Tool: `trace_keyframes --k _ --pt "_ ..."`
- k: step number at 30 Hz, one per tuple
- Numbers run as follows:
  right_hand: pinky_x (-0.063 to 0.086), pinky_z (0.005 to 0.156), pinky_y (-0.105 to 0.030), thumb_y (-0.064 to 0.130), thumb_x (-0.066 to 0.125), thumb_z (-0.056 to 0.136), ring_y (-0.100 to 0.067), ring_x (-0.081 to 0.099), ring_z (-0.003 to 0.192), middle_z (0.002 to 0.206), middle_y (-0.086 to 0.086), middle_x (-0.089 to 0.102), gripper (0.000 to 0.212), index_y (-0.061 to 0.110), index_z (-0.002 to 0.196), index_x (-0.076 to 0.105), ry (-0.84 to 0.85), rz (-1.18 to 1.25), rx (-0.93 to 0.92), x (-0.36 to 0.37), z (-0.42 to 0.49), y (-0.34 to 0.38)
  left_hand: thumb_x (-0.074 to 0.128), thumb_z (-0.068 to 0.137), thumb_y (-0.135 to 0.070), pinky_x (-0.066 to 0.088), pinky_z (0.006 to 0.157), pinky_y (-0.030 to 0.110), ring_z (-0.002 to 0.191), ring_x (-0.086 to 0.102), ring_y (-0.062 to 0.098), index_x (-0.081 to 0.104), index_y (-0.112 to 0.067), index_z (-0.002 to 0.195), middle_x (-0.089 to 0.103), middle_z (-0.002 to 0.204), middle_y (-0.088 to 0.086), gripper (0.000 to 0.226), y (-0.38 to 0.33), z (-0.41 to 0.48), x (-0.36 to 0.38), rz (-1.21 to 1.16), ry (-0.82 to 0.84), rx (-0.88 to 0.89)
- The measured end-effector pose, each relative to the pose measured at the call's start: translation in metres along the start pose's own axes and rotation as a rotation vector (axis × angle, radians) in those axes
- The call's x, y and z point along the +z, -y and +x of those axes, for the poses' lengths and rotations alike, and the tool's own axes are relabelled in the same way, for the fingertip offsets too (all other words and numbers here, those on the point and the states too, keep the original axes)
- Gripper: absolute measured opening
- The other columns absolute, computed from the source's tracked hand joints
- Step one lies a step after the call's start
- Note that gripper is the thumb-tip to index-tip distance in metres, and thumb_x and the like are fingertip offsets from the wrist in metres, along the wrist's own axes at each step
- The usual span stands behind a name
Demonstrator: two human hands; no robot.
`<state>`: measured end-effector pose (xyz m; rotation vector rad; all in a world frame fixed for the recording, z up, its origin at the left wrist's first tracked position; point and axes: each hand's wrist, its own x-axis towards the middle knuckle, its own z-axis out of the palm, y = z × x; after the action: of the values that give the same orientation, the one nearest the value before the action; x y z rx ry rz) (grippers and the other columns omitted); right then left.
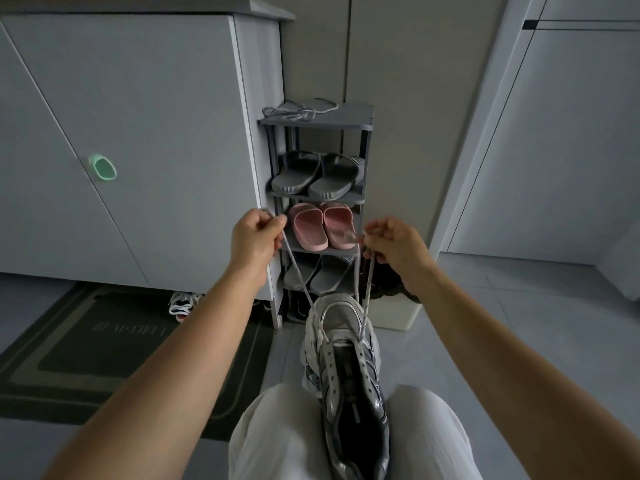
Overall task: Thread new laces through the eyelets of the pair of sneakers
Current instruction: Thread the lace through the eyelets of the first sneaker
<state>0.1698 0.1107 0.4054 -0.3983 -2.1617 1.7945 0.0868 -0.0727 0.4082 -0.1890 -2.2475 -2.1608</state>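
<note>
A grey and silver sneaker (349, 386) rests between my knees, toe pointing away from me. A grey lace (300, 283) runs through its front eyelets, and both ends rise taut toward my hands. My left hand (255, 237) is closed around the left end, and my right hand (393, 243) pinches the right end at about the same height. Another loose lace (298, 111) lies bundled on top of the shoe rack. A second sneaker (181, 305) with white laces peeks out from under the cabinet.
A grey shoe rack (363, 131) stands straight ahead with grey slippers (317, 173) and pink slippers (322, 225). A tall cabinet (138, 133) fills the left. A dark doormat (114, 344) lies on the tiled floor. A white bin (398, 315) sits by the rack.
</note>
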Motion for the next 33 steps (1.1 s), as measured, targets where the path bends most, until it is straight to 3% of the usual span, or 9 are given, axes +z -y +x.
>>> trace_keyframes --k 6,9,13,16,20,24,27,30,33 --pt "0.042 0.059 -0.025 -0.001 0.059 0.083 -0.014 0.055 0.062 0.092 -0.012 0.068 0.031 0.01 0.109 0.048 -0.03 0.141 0.164 -0.003 0.017 0.001 0.061 0.085 -0.008 0.034 0.035 0.013 0.031 0.04 -0.001 0.045 -0.015 0.063 0.049 0.056 0.003 0.028 -0.025 0.028 0.014 0.011 0.006 0.079" --pt "0.04 0.055 -0.023 -0.001 0.052 0.087 -0.013 0.054 0.06 0.092 -0.009 0.068 0.018 0.011 0.1 0.048 -0.039 0.17 0.224 0.002 0.015 -0.014 0.06 0.086 -0.008 0.034 0.034 0.013 0.031 0.04 0.0 0.046 -0.014 0.065 0.049 0.056 0.004 0.026 -0.031 0.038 0.016 -0.012 -0.01 0.072" --pt "0.039 0.055 -0.022 0.0 0.045 0.091 -0.014 0.054 0.06 0.089 -0.004 0.068 0.014 0.014 0.092 0.049 -0.053 0.183 0.164 0.005 0.017 -0.013 0.055 0.09 -0.025 0.036 0.041 0.019 0.042 0.046 0.006 0.056 -0.015 0.073 0.052 0.061 0.001 0.019 -0.004 0.019 0.018 0.069 0.195 -0.125" --pt "0.039 0.057 -0.024 0.001 0.046 0.09 -0.014 0.056 0.063 0.094 -0.006 0.068 0.017 0.011 0.104 0.046 -0.022 0.111 0.078 0.004 0.024 -0.005 0.047 0.09 -0.046 0.034 0.049 0.024 0.052 0.044 0.013 0.052 -0.013 0.075 0.049 0.062 0.001 0.036 0.022 -0.016 0.009 0.281 0.293 -0.348" --pt "0.042 0.06 -0.025 0.003 0.045 0.091 -0.015 0.059 0.067 0.1 -0.008 0.069 0.019 0.009 0.109 0.045 0.033 0.047 0.067 0.002 0.028 -0.005 0.05 0.084 -0.055 0.038 0.051 0.023 0.052 0.047 0.012 0.047 -0.015 0.068 0.052 0.062 0.001 0.043 0.064 -0.073 0.009 0.621 0.524 -0.371" --pt "0.047 0.062 -0.023 0.006 0.047 0.092 -0.014 0.063 0.071 0.096 -0.002 0.067 0.032 0.01 0.122 0.037 0.148 0.041 0.11 0.005 0.021 -0.009 0.055 0.087 -0.031 0.045 0.057 0.031 0.054 0.052 0.015 0.048 -0.017 0.065 0.063 0.073 0.009 0.027 0.087 -0.08 0.023 0.499 0.407 -0.304" --pt "0.047 0.064 -0.02 0.005 0.053 0.09 -0.014 0.064 0.076 0.106 -0.008 0.065 0.054 0.007 0.136 0.025 0.208 -0.064 0.164 0.005 0.014 -0.015 0.048 0.093 -0.019 0.043 0.047 0.021 0.043 0.049 0.009 0.051 -0.013 0.064 0.057 0.058 0.006 0.03 0.08 -0.082 0.025 0.308 0.333 -0.263" --pt "0.049 0.067 -0.022 0.0 0.05 0.09 -0.015 0.064 0.072 0.102 -0.01 0.067 0.043 0.004 0.13 0.035 0.15 -0.031 0.164 -0.001 0.01 -0.02 0.044 0.096 -0.018 0.039 0.042 0.016 0.039 0.048 0.004 0.054 -0.011 0.066 0.053 0.054 0.001 0.033 0.059 -0.076 0.026 0.178 0.229 -0.166" --pt "0.054 0.072 -0.03 0.0 0.048 0.09 -0.016 0.062 0.066 0.088 -0.008 0.068 0.023 0.005 0.113 0.05 0.076 0.125 0.156 -0.01 0.01 -0.009 0.043 0.095 -0.024 0.041 0.057 0.028 0.053 0.049 0.013 0.054 -0.015 0.067 0.053 0.061 0.0 0.031 0.033 -0.054 0.03 0.188 0.114 -0.002"
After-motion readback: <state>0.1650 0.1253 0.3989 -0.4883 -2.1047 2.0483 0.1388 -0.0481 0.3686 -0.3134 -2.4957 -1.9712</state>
